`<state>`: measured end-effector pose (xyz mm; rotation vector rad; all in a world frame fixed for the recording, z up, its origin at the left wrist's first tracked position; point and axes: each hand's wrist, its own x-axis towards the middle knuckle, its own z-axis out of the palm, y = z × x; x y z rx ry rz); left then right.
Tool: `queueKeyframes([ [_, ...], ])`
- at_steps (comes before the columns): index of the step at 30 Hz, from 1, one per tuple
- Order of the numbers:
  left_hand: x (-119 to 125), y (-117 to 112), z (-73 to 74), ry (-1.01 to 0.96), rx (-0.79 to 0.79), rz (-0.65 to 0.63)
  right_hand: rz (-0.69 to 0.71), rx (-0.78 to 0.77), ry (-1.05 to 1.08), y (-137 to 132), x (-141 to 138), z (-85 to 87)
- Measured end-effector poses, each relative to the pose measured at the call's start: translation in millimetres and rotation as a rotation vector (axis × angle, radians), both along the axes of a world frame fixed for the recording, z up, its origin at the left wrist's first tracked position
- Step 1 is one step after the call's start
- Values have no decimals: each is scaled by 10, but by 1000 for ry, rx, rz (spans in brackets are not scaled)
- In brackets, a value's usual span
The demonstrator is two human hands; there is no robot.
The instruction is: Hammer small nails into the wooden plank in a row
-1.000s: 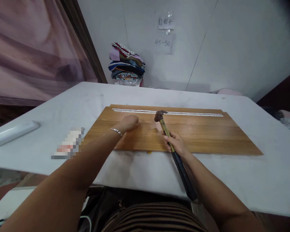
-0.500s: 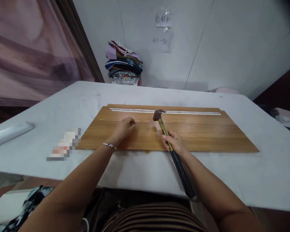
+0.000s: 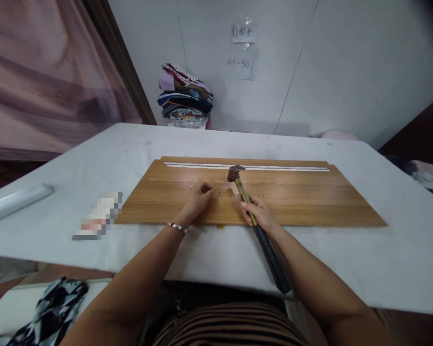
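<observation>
My right hand [image 3: 260, 214] is wrapped round the shaft of a claw hammer [image 3: 243, 190]. The hammer's rusty head points away from me over a brown wooden board [image 3: 310, 202], and its black grip slants back towards my body. Left of the hammer, my left hand [image 3: 198, 199] is low over the board with thumb and fingers pinched together. Whatever they pinch, if anything, is too small to make out. Close to its fingertips lie a brownish patch [image 3: 229, 192] and a row of small dark spots on the wood.
Two thin white strips [image 3: 202, 166] run along the board's far side. The board lies on a white-covered table [image 3: 216, 144]. At the left are a white roll [image 3: 18, 202] and a blurred-out flat object [image 3: 98, 216]. Folded clothes [image 3: 185, 96] are stacked by the wall.
My left hand has moved right, closer to the dark spots and the hammer, with its fingers still pinched. My right hand and the hammer have barely shifted.
</observation>
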<state>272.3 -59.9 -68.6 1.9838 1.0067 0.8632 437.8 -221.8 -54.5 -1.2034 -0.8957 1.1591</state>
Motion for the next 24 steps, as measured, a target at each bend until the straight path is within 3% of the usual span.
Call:
queueKeyframes([
  [6, -30, -51, -93, 41, 60, 43, 27, 8, 20, 8, -9, -33],
  [10, -38, -78, -94, 69, 101, 2, 27, 5, 32, 12, -15, -55],
  [19, 94, -96, -45, -82, -97, -11, 30, 13, 97, 32, -11, -86],
  [24, 234, -107, 2, -58, -59, -33, 25, -5, 127, 44, -11, -45],
])
